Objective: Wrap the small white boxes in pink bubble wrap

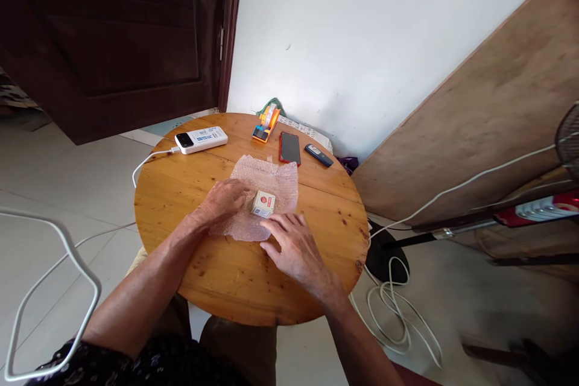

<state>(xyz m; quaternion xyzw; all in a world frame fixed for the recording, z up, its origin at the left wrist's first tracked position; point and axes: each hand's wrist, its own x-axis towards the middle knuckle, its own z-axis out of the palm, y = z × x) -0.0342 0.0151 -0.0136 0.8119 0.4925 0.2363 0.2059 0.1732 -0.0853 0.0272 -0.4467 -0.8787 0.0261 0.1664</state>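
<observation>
A small white box (263,204) with a red emblem on top rests on a sheet of bubble wrap (266,170), which lies spread on the round wooden table (226,298). Just left of the box, my left hand (225,198) lies over the wrap's left part with its fingers stretched toward the box. My right hand (294,245) is at the box's lower right, over the wrap's edge, thumb and fingers apart. Neither hand grips anything that I can see. Whether the right fingertips touch the box, I cannot tell.
Along the table's far side are an orange tape dispenser (266,123), a red-edged phone (289,148) and a dark blue handset (319,155). At the left a white power bank (201,139) has a cable plugged in. A fan stand (389,256) and coiled white cable (391,298) are on the floor.
</observation>
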